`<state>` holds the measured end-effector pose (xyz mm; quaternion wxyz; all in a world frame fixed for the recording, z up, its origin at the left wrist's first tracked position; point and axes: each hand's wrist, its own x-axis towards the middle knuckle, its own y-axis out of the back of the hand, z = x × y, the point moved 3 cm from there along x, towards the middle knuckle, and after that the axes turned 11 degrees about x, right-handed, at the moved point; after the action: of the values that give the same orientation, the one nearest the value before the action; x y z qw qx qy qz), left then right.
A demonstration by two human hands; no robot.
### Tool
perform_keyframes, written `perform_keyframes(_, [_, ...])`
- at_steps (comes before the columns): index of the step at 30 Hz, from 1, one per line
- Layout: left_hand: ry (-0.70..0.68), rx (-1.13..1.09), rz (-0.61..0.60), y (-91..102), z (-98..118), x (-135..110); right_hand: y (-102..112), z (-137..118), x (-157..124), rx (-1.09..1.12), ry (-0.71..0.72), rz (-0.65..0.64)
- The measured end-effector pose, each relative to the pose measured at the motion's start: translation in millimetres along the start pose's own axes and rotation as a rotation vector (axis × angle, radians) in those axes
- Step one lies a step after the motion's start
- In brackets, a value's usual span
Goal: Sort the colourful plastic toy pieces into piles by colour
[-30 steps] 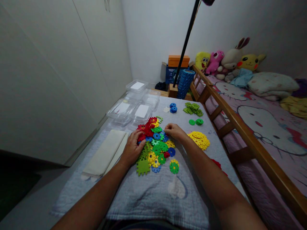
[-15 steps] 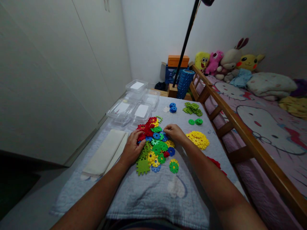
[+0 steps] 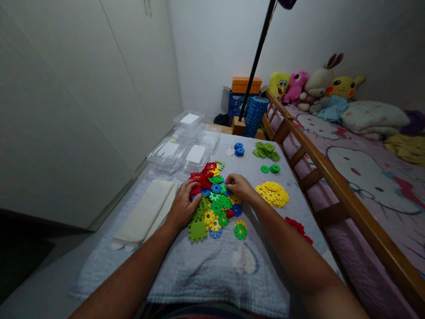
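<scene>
A mixed heap of plastic interlocking pieces lies mid-table: red pieces (image 3: 206, 178), green discs (image 3: 222, 204), yellow discs (image 3: 210, 216), blue discs (image 3: 216, 188) and olive-green square pieces (image 3: 198, 231). My left hand (image 3: 184, 201) rests on the heap's left side with its fingers spread over the red pieces. At the right edge of the heap is my right hand (image 3: 239, 185), its fingers pinched together close to the blue and green discs. What sits between those fingertips, if anything, is too small and hidden to name.
Sorted groups lie to the right: yellow discs (image 3: 272, 194), red pieces (image 3: 299, 229), green discs (image 3: 274, 169), olive-green pieces (image 3: 266, 151) and blue discs (image 3: 239, 149). Lidded clear containers (image 3: 167, 155) stand back left, beyond a folded cloth (image 3: 146, 210). A wooden bed rail (image 3: 314, 177) borders the right side.
My right hand has shifted very slightly left and down at the heap's edge. My left hand stays where it was, and the pieces look unchanged.
</scene>
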<state>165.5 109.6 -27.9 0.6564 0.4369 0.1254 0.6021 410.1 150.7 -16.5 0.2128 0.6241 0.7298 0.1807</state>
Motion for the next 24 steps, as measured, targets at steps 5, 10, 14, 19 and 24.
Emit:
perform_keyframes(5, [0.003,0.0,0.0,-1.0,-1,0,0,5,3,0.015,-0.014,-0.001])
perform_keyframes(10, [0.008,0.005,-0.003,-0.6,-1,0,-7,-1,4,-0.135,0.071,-0.064])
perform_keyframes(14, [0.001,0.009,0.003,0.2,1,0,-8,-1,3,-0.044,0.072,0.042])
perform_keyframes(19, [0.002,0.0,0.004,0.5,1,1,-4,0,3,0.155,0.017,0.096])
perform_keyframes(24, [0.009,0.013,0.0,1.3,1,0,40,7,1,0.317,-0.018,0.195])
